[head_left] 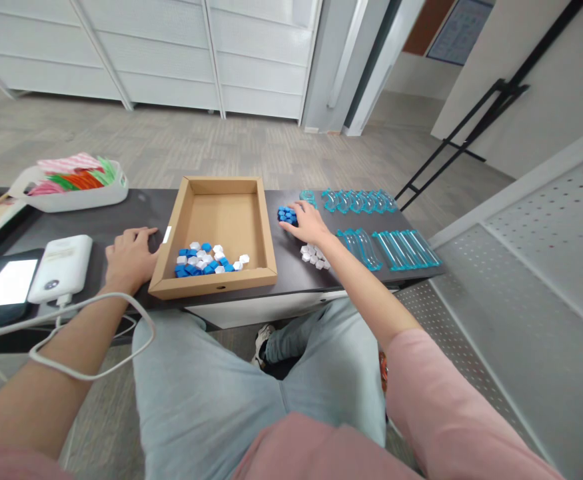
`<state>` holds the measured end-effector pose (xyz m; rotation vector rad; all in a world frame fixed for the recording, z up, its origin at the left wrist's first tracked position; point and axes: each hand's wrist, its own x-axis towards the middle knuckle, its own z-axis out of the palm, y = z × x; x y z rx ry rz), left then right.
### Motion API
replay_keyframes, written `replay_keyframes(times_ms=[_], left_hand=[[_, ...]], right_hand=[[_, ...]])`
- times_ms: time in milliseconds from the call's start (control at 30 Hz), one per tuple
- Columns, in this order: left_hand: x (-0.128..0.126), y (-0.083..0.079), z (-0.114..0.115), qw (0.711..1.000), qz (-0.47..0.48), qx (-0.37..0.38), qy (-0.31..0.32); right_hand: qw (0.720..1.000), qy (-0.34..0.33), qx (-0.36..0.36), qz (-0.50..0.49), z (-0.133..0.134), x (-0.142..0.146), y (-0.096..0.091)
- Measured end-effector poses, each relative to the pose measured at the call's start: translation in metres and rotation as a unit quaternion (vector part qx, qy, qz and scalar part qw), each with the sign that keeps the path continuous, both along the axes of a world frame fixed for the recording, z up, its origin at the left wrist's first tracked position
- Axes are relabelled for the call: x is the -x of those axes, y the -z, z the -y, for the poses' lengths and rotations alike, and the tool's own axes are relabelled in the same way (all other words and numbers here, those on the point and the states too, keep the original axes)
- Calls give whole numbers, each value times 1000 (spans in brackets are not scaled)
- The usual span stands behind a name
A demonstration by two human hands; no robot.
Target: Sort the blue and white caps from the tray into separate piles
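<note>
An open cardboard tray (266,220) sits in the middle of the dark table, with several blue and white hexagonal pieces (206,260) in its near part. My right hand (307,223) reaches to the right of the tray, fingers curled over a small pile of blue pieces (286,214) and touching it. A pile of white pieces (312,255) lies just under my right wrist. My left hand (130,257) rests flat on the table against the tray's left wall, fingers stretched out and holding nothing.
Rows of clear blue curved and straight track pieces (371,223) lie at the table's right end. A white power bank (62,267) with a cable, a phone (4,287) and a white basket of coloured pieces (78,187) stand at the left.
</note>
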<state>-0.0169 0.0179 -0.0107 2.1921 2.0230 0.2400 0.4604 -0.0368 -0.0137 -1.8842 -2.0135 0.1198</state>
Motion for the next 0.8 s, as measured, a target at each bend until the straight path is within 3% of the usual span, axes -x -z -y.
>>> replay_keyframes(times_ms=[100, 200, 433, 600, 800], left_hand=[[1, 2, -1, 1000, -5, -1, -1], [2, 5, -2, 1000, -5, -1, -3], [3, 9, -1, 1000, -10, -7, 4], [3, 10, -2, 1000, -4, -15, 3], [-1, 6, 1, 1000, 1, -8, 2]], right_hand=[[999, 13, 33, 40, -31, 8, 6], [996, 20, 65, 63, -42, 15, 12], [995, 26, 82, 58, -41, 18, 29], [997, -5, 67, 29, -39, 17, 40], [996, -18, 78, 36, -29, 16, 40]])
